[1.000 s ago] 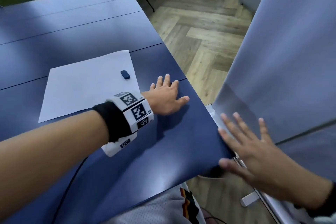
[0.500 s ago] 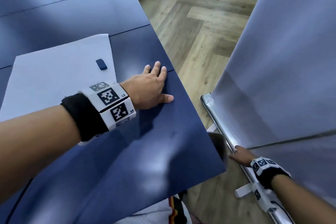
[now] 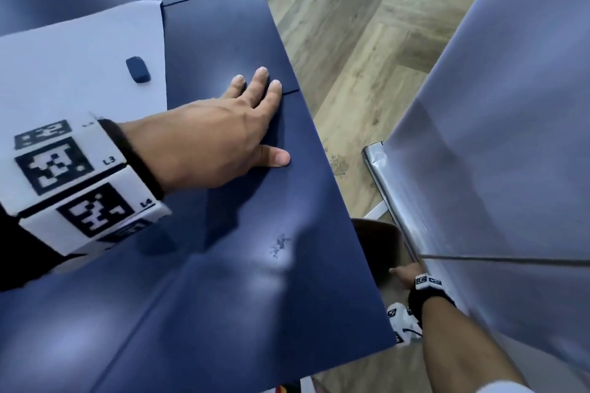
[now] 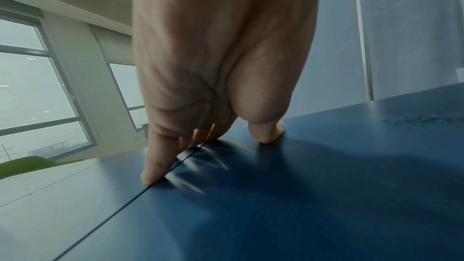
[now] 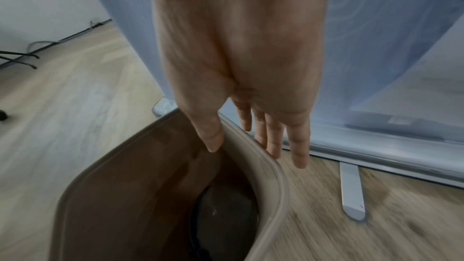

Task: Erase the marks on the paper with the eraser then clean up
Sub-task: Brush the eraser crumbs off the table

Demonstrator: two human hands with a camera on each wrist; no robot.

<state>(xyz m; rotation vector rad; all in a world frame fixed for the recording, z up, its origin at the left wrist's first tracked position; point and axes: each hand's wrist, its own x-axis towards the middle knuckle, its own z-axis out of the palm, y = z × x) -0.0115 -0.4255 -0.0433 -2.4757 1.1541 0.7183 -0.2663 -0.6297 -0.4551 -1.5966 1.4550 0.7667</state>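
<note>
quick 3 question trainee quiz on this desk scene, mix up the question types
1. True or false: the eraser lies on the paper.
2. Multiple choice: what is the right hand reaching? A) the eraser B) the rim of the brown bin on the floor C) a chair
3. Short answer: where does the left hand rest, and what lies on the table nearer the person?

Key
1. True.
2. B; the thumb is inside the rim, the straight fingers outside.
3. Flat on the blue table, right of the paper; a small patch of eraser crumbs.
</note>
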